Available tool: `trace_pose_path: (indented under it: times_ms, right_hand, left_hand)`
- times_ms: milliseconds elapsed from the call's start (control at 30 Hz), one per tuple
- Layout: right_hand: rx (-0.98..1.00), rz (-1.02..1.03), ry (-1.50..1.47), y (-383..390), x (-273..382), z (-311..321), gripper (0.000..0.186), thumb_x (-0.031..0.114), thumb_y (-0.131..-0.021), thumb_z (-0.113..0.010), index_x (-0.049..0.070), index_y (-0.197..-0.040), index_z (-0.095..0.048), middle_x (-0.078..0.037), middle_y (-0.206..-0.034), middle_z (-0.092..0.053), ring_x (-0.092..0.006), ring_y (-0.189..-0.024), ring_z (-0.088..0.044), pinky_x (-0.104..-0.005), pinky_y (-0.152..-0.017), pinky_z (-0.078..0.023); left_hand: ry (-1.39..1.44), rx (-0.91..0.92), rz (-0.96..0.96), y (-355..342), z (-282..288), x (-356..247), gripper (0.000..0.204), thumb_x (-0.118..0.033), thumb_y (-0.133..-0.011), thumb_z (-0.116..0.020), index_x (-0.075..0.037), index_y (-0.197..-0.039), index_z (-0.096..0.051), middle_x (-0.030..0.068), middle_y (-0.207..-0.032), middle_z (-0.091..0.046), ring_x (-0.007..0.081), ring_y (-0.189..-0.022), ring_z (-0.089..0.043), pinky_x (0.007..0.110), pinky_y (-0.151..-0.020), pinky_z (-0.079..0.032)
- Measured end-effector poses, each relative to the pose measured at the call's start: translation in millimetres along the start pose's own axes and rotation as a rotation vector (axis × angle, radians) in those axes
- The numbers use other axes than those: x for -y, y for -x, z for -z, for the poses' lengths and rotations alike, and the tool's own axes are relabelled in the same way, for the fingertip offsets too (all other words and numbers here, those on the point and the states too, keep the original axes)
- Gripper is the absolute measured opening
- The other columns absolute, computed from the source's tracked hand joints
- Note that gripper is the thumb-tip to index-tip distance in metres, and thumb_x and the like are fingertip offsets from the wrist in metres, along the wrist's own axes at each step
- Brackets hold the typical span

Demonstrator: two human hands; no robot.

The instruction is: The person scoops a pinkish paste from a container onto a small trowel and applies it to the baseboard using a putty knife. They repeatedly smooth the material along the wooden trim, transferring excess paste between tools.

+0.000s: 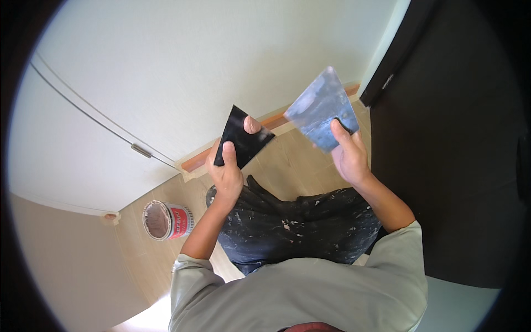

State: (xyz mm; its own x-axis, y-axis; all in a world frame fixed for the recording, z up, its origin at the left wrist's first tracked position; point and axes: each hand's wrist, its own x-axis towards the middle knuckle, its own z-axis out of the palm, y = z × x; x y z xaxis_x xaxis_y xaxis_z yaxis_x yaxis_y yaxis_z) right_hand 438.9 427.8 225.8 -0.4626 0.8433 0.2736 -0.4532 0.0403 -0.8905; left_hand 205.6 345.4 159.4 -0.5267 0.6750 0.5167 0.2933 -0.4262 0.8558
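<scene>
My left hand (225, 174) is closed on a flat black putty spreader (243, 146), with the thumb pressed on its face and a fingertip showing near its upper edge. To the right, my right hand (351, 160) grips a broader blue-grey putty spreader (322, 102), its thumb across the lower part. Pale smears mark this blade, and the fingers behind it are mostly hidden. Both spreaders are held up in front of the white wall (210, 61), apart from each other. On the floor at left stands an open bucket (180, 222) of pinkish-brown paste.
A brown skirting board (274, 118) edged with pale tape runs along the wall's foot. At left is a white panel with a metal hinge (141, 150). A dark door (442, 138) stands close on the right. My paint-spattered trousers (293, 229) are over the wood-look floor (301, 166).
</scene>
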Motion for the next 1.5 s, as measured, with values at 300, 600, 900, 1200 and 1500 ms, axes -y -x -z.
trace_pose_path:
  times_ms: [300,600,900,1200,1500]
  right_hand:
    - [0.104,-0.358,-0.389,3,0,-23,0.033,0.024,-0.104,-0.05,0.002,-0.128,-0.053,-0.013,-0.111,-0.067,-0.0247,-0.096,-0.066,-0.037,-0.072,-0.051]
    - [0.05,-0.283,-0.486,-6,-27,19,0.03,0.023,-0.103,-0.05,0.005,-0.126,-0.054,-0.009,-0.114,-0.067,-0.0206,-0.101,-0.064,-0.0373,-0.076,-0.049]
    - [-0.331,-0.019,-0.478,-54,-135,117,0.034,0.022,-0.104,-0.05,0.005,-0.133,-0.051,-0.007,-0.125,-0.063,-0.0181,-0.113,-0.06,-0.0387,-0.085,-0.051]
    - [-0.853,-0.109,0.673,-103,-320,280,0.036,0.024,-0.105,-0.049,-0.006,-0.125,-0.056,-0.017,-0.117,-0.063,-0.028,-0.107,-0.062,-0.0374,-0.095,-0.046]
    - [-0.897,-0.013,0.955,-139,-356,327,0.032,0.018,-0.103,-0.049,-0.007,-0.12,-0.059,-0.023,-0.112,-0.061,-0.0383,-0.104,-0.059,-0.0409,-0.096,-0.043]
  left_hand:
    - [-0.242,0.079,-0.591,-9,-13,0,0.042,-0.03,-0.106,-0.049,0.007,-0.115,-0.067,0.0205,-0.106,-0.072,0.0305,-0.092,-0.071,0.036,-0.08,-0.055]
    - [-0.399,0.435,-0.614,-33,-23,28,0.031,-0.012,-0.094,-0.063,0.006,-0.119,-0.066,0.0258,-0.11,-0.07,0.0345,-0.095,-0.07,0.036,-0.082,-0.055]
    - [0.711,0.264,0.983,-10,-60,148,0.043,-0.037,-0.102,-0.057,-0.003,-0.128,-0.056,0.0088,-0.116,-0.066,0.0194,-0.103,-0.065,0.036,-0.093,-0.053]
    - [0.999,0.149,1.235,-4,-68,203,0.039,-0.039,-0.1,-0.058,-0.007,-0.123,-0.059,0.0072,-0.109,-0.067,0.0214,-0.097,-0.066,0.037,-0.089,-0.055]
    - [0.906,-0.062,1.285,-10,-75,191,0.028,-0.035,-0.101,-0.058,-0.01,-0.114,-0.063,0.0007,-0.102,-0.072,0.0127,-0.086,-0.071,0.03,-0.072,-0.059]
